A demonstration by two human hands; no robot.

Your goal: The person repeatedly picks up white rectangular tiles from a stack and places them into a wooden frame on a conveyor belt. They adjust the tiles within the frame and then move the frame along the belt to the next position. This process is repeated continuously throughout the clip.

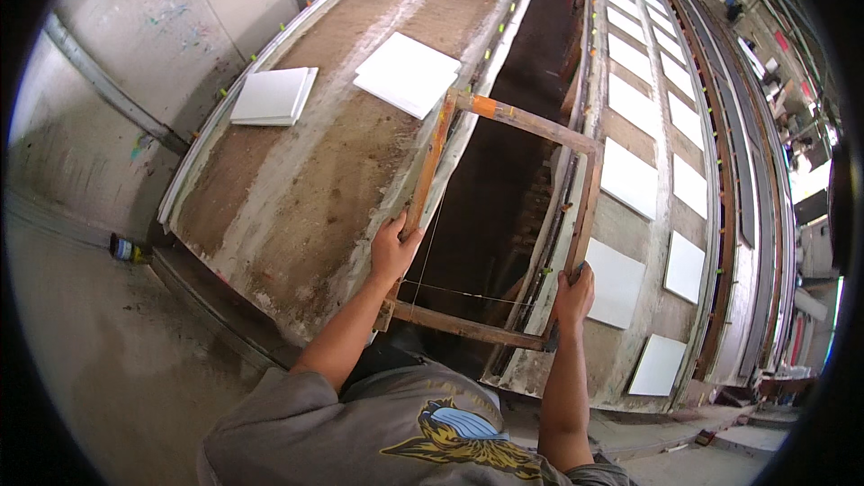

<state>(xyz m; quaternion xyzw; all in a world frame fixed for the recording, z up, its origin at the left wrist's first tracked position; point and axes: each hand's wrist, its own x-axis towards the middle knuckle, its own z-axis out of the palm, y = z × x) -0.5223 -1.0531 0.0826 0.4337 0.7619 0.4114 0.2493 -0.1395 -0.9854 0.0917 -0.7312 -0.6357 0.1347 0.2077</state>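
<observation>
I hold a rusty rectangular metal frame [504,117] with thin wires strung across it. My left hand [393,250] grips the frame's left bar. Around the right bar, near its lower corner, my right hand [573,295] is closed. The frame spans the dark gap [490,207] between two long work tables, its far bar resting across both edges.
The left table [297,189] is dusty brown and carries a stack of white tiles [273,95] and a single white tile [407,74]. The right table [639,139] bears two rows of white tiles. A concrete floor and wall lie to the left.
</observation>
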